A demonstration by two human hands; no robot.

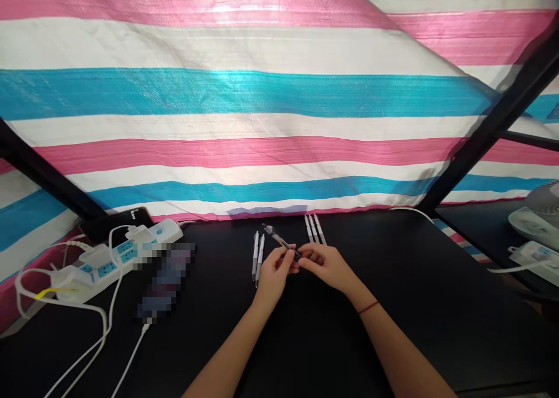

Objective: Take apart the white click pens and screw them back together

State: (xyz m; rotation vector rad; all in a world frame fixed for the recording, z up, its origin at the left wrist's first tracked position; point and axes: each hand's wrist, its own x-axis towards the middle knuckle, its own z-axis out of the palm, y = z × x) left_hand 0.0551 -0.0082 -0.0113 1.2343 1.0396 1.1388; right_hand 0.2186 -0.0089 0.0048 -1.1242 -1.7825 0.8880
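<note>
1. Striped sheet (262,95): hangs beyond the far edge of the table (419,281), presumably as a screen
2. Power strip (128,255): lies obliquely toward the table's far left corner, probably to keep its cables off the middle
3. Phone-like device (168,281): pixelated; lies just beside the strip, a cable at its near end, apparently for charging
4. Three white pens (313,229): side by side near the far edge, right of centre; two white pens (255,255) lie left of them, the gap presumably separating the sets
5. Clear-barrelled pen (279,237): held between the two sets, clip end toward the far edge; the two-handed hold likely steadies it
6. Fingers: left hand (277,270) pinches the barrel, thumb against curled fingers; right hand (325,264) has thumb and fingers nearly closed around the dark near end, exact contact partly hidden
</note>
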